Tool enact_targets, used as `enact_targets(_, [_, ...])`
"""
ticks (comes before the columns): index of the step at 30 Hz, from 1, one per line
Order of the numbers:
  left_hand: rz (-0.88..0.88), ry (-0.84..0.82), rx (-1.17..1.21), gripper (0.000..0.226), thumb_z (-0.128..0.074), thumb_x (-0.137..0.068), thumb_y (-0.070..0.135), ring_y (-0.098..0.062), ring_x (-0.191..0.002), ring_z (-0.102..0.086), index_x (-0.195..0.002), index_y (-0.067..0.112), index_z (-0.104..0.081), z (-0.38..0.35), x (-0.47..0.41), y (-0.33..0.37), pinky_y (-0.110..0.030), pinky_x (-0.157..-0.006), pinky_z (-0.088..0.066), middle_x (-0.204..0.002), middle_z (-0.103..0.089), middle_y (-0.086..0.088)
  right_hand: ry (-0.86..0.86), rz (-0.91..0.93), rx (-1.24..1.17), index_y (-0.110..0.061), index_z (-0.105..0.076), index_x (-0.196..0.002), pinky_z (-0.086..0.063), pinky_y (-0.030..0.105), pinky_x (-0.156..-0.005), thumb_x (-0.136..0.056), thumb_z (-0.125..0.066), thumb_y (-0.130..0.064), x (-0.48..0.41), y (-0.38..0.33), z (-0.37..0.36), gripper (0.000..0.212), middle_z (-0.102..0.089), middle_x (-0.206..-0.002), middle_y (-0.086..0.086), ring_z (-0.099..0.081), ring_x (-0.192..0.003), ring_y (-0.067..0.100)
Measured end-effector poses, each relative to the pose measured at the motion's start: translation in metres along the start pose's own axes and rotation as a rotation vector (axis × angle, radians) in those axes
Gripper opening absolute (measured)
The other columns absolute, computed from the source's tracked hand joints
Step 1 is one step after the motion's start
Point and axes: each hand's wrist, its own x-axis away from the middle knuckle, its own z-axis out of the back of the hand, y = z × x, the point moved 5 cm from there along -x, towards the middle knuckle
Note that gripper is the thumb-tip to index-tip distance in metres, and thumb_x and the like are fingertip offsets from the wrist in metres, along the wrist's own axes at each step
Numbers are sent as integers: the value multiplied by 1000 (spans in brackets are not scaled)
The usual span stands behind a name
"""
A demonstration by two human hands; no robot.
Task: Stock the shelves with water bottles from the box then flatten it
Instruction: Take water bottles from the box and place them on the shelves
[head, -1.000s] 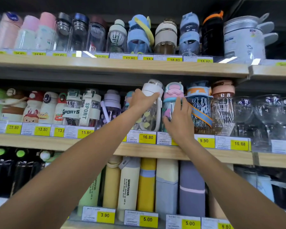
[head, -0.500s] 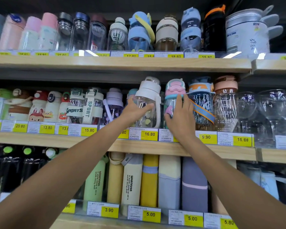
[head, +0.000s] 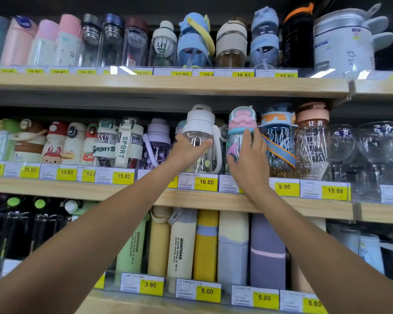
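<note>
A clear water bottle with a white lid and white loop handle stands on the middle shelf. My left hand grips its body from the left, thumb across the front. Right beside it stands a clear bottle with a pink and blue lid. My right hand lies on the front of that bottle, fingers up along its right side. The box is not in view.
Rows of bottles fill all three shelves. A purple-lidded bottle stands left of my left hand, a blue bottle with an orange strap right of my right hand. Glass goblets stand at the right, a metal pot top right.
My left hand slid down from the white lid to the bottle's clear body, and the bottle now stands upright on the shelf. My right hand stays on the pink-lidded bottle.
</note>
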Motion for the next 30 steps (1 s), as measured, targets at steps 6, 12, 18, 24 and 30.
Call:
enact_targets(6, [-50, 3, -5, 98, -62, -76, 63, -29, -124, -49, -143, 7, -16, -7, 3, 11, -40, -103, -41, -139, -47, -11, -13, -1, 8, -3, -21, -147, -21, 40, -114, -90, -57, -26, -2, 0, -1, 71, -14, -155, 21, -18, -141, 36])
enact_targets(12, [54, 5, 58, 102, -56, -80, 64, -31, -133, -39, -145, 0, -10, 0, 3, -2, -37, -105, -34, -146, -37, -15, 10, 3, 17, -1, -25, -145, -23, 41, -114, -90, -56, -24, -1, 0, -1, 67, -18, -153, 23, -22, -139, 38])
enact_targets(18, [-27, -25, -23, 106, -58, -78, 65, -33, -124, -47, -144, 2, -4, -3, 12, 2, -39, -101, -40, -140, -43, -17, 3, -3, 5, -2, -23, -146, -25, 40, -112, -90, -58, -25, 0, -1, -1, 70, -17, -154, 21, -20, -141, 36])
enact_targets(24, [-5, 0, -92, 104, -58, -80, 62, -36, -128, -42, -146, 8, 2, -3, 25, 1, -43, -102, -37, -146, -31, -21, -21, -62, -9, -7, -23, -145, -39, 41, -101, -89, -59, -25, 5, -3, 0, 68, -18, -154, 17, -20, -140, 33])
enact_targets(30, [-26, -11, -126, 97, -54, -84, 58, -36, -130, -40, -147, 11, 1, -2, 32, 5, -44, -101, -35, -147, -31, -19, -45, -87, -13, -7, -21, -147, -36, 42, -104, -89, -58, -21, 6, -6, -1, 70, -16, -155, 16, -18, -140, 34])
